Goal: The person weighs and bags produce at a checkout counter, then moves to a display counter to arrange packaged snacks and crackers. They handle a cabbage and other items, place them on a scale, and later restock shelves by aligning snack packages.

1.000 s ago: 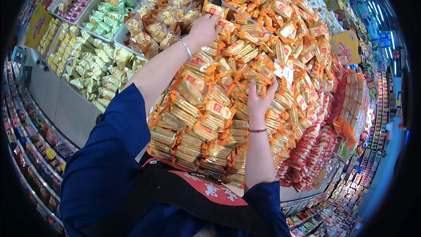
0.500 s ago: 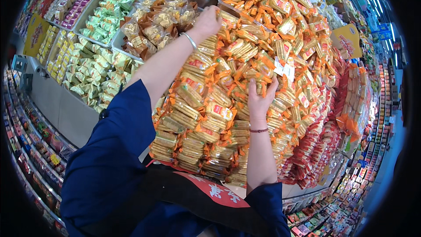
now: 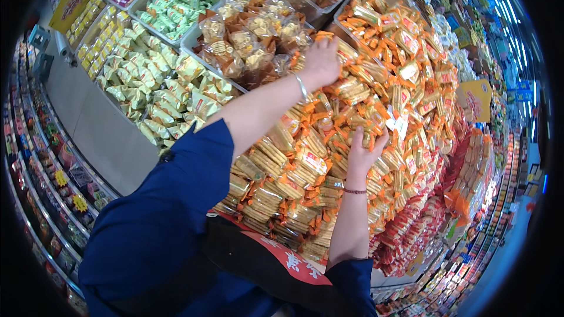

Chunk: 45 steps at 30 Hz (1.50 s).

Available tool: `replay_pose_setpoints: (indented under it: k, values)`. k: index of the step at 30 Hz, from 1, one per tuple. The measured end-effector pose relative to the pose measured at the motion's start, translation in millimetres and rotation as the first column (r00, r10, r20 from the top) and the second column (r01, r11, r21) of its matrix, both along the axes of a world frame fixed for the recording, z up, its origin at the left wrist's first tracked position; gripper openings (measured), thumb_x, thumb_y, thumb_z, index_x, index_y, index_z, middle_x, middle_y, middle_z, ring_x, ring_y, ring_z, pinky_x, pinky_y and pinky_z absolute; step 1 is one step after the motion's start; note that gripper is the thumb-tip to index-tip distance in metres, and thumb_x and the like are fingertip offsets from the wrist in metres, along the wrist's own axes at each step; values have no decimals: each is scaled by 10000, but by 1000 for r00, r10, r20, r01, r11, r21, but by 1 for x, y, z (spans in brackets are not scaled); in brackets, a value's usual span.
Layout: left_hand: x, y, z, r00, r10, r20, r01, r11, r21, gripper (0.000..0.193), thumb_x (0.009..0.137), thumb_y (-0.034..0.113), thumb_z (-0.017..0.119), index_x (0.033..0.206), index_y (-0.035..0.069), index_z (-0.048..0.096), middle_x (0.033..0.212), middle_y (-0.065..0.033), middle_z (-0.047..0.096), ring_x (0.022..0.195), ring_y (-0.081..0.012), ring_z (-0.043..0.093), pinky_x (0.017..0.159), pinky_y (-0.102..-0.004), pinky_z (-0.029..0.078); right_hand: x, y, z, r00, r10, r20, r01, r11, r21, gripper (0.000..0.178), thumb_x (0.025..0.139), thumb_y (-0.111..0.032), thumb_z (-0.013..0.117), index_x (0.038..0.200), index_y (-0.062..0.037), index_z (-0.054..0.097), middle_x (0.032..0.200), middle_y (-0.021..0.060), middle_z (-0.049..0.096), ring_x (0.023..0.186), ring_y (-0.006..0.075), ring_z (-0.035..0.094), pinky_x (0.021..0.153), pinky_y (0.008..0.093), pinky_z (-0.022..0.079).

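Note:
A big heap of biscuit packets (image 3: 308, 161), clear with orange ends and golden sticks inside, fills the middle. At its upper left edge, beside the brown packets, lies my left hand (image 3: 322, 64). Its fingers reach forward over the packets, slightly apart, with nothing seen gripped in them. Lower and further right, my right hand (image 3: 363, 155) holds a biscuit packet (image 3: 370, 124) against the heap, thumb on one side and fingers on the other. Part of its fingers is hidden among the wrappers.
Left of the heap stand trays of brown packets (image 3: 241, 47), green packets (image 3: 182, 6) and pale yellow packets (image 3: 147, 70). Red packets (image 3: 411, 229) border the heap at the lower right. A yellow sign (image 3: 474, 100) stands to the right. Shelves (image 3: 47, 170) run along the far left.
The view has shifted, so the heap and trays sit further right and lower. My left hand has turned from raised fingers to lying over the packets. The right hand keeps its place on the heap.

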<state>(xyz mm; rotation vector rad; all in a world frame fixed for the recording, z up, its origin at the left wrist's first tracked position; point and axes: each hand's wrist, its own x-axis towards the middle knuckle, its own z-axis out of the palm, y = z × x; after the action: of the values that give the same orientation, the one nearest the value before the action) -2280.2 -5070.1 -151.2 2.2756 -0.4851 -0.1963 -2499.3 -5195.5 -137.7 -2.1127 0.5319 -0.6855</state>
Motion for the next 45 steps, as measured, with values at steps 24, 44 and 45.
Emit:
replay_pose_setpoints:
  k: [24, 44, 45]
  values:
    - [-42, 58, -4, 994, -107, 19, 109, 987, -118, 473, 948, 102, 511, 1387, -63, 444, 1422, -270, 440, 1305, -412, 458, 1114, -437, 381, -1, -3, -6, 1000, -31, 3, 31, 1000, -1, 689, 874, -153, 731, 1406, 80, 359, 1349, 220, 491, 1260, 313, 462, 1105, 412, 333]
    - [-152, 84, 72, 750, -552, -365, -127, 420, -898, 749, 996, 343, 618, 1518, -14, 215, 1433, -85, 462, 1297, -150, 452, 1097, -319, 378, 5, 70, 53, 922, 384, 58, -388, 905, 176, 448, 1031, -233, 476, 1375, 52, 514, 1367, 189, 536, 1288, 279, 494, 1125, 378, 330]
    - [-155, 85, 71, 756, -544, -364, -136, 413, -901, 786, 1003, 325, 608, 1533, -41, 158, 1456, -117, 447, 1321, -177, 451, 1111, -315, 366, 7, 74, 54, 927, 371, 51, -373, 902, 218, 466, 1053, -268, 432, 1379, 56, 513, 1403, 196, 520, 1308, 283, 481, 1142, 384, 311]
